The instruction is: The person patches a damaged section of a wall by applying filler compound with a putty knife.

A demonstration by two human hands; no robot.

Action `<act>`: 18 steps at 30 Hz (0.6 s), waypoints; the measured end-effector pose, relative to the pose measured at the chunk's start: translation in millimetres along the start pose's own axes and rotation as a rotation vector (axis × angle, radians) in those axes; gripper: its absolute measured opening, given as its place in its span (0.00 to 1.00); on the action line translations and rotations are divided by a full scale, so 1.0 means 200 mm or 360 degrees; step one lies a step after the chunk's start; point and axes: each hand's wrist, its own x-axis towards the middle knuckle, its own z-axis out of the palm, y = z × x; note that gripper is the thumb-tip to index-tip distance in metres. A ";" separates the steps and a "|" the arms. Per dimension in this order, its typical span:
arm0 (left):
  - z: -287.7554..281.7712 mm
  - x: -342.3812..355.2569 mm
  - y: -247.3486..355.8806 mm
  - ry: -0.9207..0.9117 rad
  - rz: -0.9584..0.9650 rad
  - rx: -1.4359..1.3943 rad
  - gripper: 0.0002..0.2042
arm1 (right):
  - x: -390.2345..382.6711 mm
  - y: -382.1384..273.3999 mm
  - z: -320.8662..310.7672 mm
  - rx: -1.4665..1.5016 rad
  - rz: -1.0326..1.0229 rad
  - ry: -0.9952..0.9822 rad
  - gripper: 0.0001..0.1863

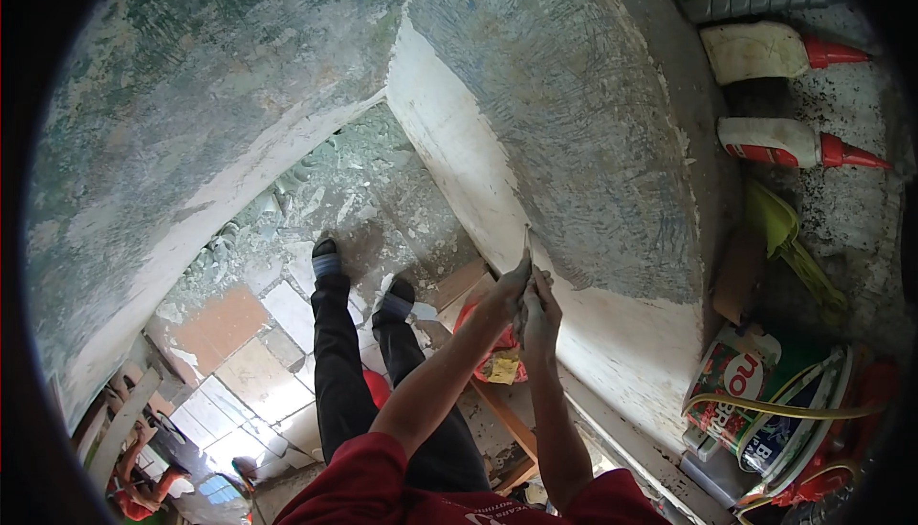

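At the right-hand wall (583,95), by the edge where rough blue-grey coating gives way to a pale band (459,128), a slim pointed tool (527,241) is held tip upward, its handle hidden within the grip. The left hand (512,291) is closed around it, and the right hand (540,319) is closed in from the other side, the two pressed together; how the handle is shared between the fingers cannot be told. Whether the tip is touching the wall or is held just off it cannot be made out either. If pressure were put on at a shallow angle, the point could be skidded off the ridged coating and the knuckles scraped, so close to the wall are they held. The grip might be loosened by the grey dust with which the fingers seem coated. The pale band could be gouged if the tip were driven in too steeply. Footing could be lost too, as the feet (327,262) are planted among loose flakes (316,195) and tiles (258,377). Any dislodged crumbs might be caught by the red bag (492,334) lying below the hands, while the printed bucket (765,410) and two red-tipped bottles (754,53) are set well apart, to the right.
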 end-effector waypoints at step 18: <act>-0.06 0.04 0.02 0.0135 0.0001 0.0173 0.25 | 0.02 0.09 0.01 -0.0069 -0.0159 -0.0049 0.19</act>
